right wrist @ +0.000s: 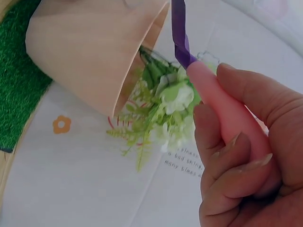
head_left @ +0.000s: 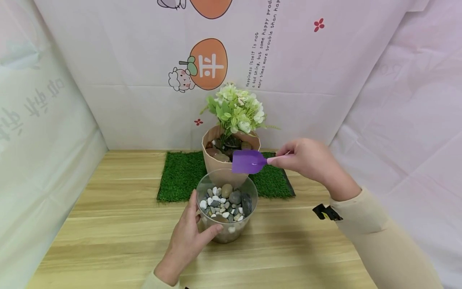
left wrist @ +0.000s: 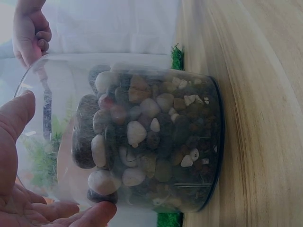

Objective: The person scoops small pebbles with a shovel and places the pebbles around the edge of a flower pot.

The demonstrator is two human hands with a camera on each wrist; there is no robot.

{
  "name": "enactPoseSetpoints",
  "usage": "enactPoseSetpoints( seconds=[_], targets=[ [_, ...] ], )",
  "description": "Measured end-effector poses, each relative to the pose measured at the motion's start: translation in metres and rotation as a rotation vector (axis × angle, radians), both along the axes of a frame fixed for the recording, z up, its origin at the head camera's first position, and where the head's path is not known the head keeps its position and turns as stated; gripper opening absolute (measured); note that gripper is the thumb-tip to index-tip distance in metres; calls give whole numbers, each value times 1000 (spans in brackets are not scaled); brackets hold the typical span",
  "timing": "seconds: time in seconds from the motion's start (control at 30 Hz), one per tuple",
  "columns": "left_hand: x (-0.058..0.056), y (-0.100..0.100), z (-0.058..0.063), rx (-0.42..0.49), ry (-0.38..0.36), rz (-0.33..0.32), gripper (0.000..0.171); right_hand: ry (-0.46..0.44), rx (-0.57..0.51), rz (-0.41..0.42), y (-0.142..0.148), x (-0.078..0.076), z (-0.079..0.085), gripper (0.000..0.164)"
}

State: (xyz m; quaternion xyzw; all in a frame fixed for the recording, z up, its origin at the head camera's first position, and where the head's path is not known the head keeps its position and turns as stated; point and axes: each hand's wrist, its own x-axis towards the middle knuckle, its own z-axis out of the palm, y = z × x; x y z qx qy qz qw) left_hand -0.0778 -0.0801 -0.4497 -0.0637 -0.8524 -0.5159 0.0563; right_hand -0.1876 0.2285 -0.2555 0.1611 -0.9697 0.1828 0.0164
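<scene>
Purple trowel (head_left: 248,161) over pebble cup (head_left: 226,208), flowerpot (head_left: 231,154) just behind, grass mat (head_left: 180,174)

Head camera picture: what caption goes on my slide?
Right hand holds purple scoop above clear pebble-filled cup gripped by left hand.

Purple, peach, green on pale wood

Purple scoop (head_left: 248,161) with pink handle (right wrist: 229,116); clear cup (head_left: 227,210) of white, grey, brown pebbles (head_left: 225,202); peach pot (head_left: 231,154), white-green flowers (head_left: 238,108), green mat (head_left: 180,174), wood-grain table (head_left: 119,237).

Bright even light, soft shadows; wide-angle edge bending; wrist close-ups slightly blurred.
</scene>
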Motion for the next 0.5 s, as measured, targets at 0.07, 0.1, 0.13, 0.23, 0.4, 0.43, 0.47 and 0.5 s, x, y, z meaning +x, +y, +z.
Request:
enactPoseSetpoints(
  seconds=[0.07,0.1,0.13,0.23,0.4,0.43,0.47,0.5],
  targets=[
    [0,0,0,-2,0,1,121,-6,10,21,-5,3,-1,32],
    [0,0,0,-4,-1,2,121,-5,20,29,-7,5,-2,31],
    [0,0,0,-3,-1,1,121,1,36,38,-8,7,-3,30],
    [0,0,0,2,-5,-1,121,11,69,74,-14,11,-8,26],
    [0,0,1,9,-6,-5,121,-5,74,158,-22,15,-16,16],
    [0,0,1,10,-5,-4,121,-6,75,180,-24,16,-18,16],
    [0,0,1,12,-5,-5,121,-2,84,201,-25,17,-20,16],
    [0,0,1,14,-4,-6,121,9,97,220,-27,17,-21,15]
  ],
)
